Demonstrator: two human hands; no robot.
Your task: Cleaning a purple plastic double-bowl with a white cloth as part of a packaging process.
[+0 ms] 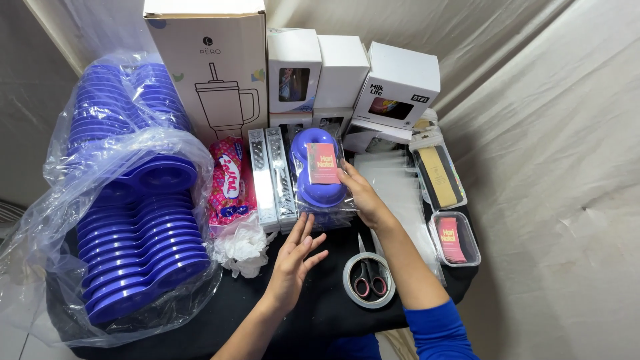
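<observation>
— What's in the person's hands?

— A clear-wrapped packet of blue plastic pieces (320,175) with a pink rectangular label card on its front. It stands at the middle of the black-covered surface (320,303), leaning back against flat packs behind it. The right hand (363,197) has its fingers (348,179) pressed to the packet's right edge, closed lightly on the wrap beside the pink card. The left hand (293,257) is just below the packet, palm down, fingers spread and gripping nothing; its fingertips come close to the packet's lower edge, though I cannot tell if they touch.

— And around it?

— Just left of the packet, two long silvery boxed sets (272,177) stand on end, then a pink patterned bag (228,183) with crumpled white plastic (243,247) below it. Far left, a big clear bag of stacked blue plastic lids (133,227). Near the right forearm lies a roll of clear tape (369,280) with red-handled scissors (368,277) across it. To the right, a pile of clear sleeves (400,190), a clear tray of tan cards (437,175) and a small tub of pink cards (453,239).

— Behind?

— A tall white carton (207,67) with a line drawing of a tumbler, and smaller white window boxes (353,77) beside it. Pale draped cloth (547,133) closes off the room.
</observation>
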